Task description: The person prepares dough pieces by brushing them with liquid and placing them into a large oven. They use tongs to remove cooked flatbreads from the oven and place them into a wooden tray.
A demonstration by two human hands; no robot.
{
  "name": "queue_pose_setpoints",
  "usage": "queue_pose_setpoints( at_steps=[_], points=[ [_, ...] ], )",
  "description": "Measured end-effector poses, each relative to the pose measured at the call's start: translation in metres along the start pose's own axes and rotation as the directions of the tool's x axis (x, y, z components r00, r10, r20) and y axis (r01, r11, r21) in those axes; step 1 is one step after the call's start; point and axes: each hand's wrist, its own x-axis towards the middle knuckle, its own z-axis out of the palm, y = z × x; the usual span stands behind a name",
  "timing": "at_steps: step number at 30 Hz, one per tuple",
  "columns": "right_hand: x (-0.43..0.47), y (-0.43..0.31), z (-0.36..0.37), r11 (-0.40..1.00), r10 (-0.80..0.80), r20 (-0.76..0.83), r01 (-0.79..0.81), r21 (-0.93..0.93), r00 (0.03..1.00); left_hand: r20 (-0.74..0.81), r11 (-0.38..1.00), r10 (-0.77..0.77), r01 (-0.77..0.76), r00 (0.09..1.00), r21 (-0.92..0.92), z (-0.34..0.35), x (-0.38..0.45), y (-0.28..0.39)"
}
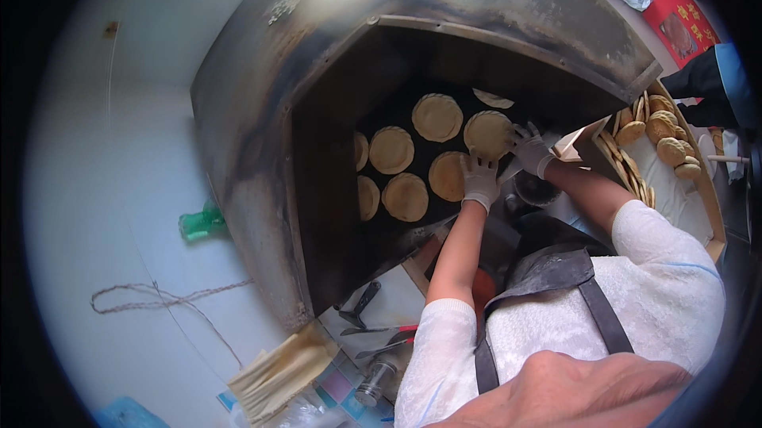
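My left hand (pixel 480 180), in a thin translucent glove, lies between two round flat dough breads. Its fingertips rest over the lower edge of the upper bread (pixel 486 130), and its side meets the right edge of the lower bread (pixel 445 176). Gloved as well, my right hand (pixel 531 148) is at the upper bread's right edge, fingers spread. Whether those fingers touch the bread is hard to tell. Several more pale breads with crimped rims, one of them a disc (pixel 437 117) farther in, lie on a dark baking surface (pixel 387 230) inside a metal hooded oven (pixel 250 130).
Browned breads (pixel 661 124) fill part of a cloth-lined wooden box (pixel 717 214) at right. Beside it shows another person's dark sleeve (pixel 693 80). A scraper (pixel 361 307), folded cloth (pixel 286 371) and metal shaker (pixel 375 383) lie lower left. A green bottle (pixel 201 223) is left of the hood.
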Motion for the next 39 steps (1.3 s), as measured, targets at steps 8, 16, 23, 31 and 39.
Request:
queue_pose_setpoints(
  at_steps=[8, 16, 23, 31, 39],
  points=[
    [-0.044, -0.096, -0.046, 0.887, -0.039, -0.241, 0.145, 0.439, 0.970, -0.486, 0.922, -0.351, 0.204, 0.801, -0.329, 0.003, -0.167, 0.017],
    [-0.113, -0.351, -0.079, 0.284, -0.757, -0.301, 0.707, 0.648, 0.580, -0.377, 0.439, -0.895, 0.629, 0.240, -0.642, 0.114, -0.458, 0.067],
    [-0.193, -0.567, -0.034, 0.076, -0.778, -0.322, 0.589, 0.805, 0.540, -0.163, 0.100, -0.984, 0.548, -0.068, -0.831, 0.161, -0.545, 0.160],
    [-0.196, -0.542, -0.082, -0.212, -0.710, -0.342, 0.276, 0.938, 0.615, -0.167, 0.155, -0.985, 0.621, 0.039, -0.769, 0.161, -0.546, 0.158],
    [-0.141, -0.215, -0.167, 0.439, -0.207, -0.226, 0.297, 0.848, 0.952, -0.343, 0.371, -0.923, 0.651, 0.176, -0.662, 0.144, -0.510, 0.106]
  ],
)
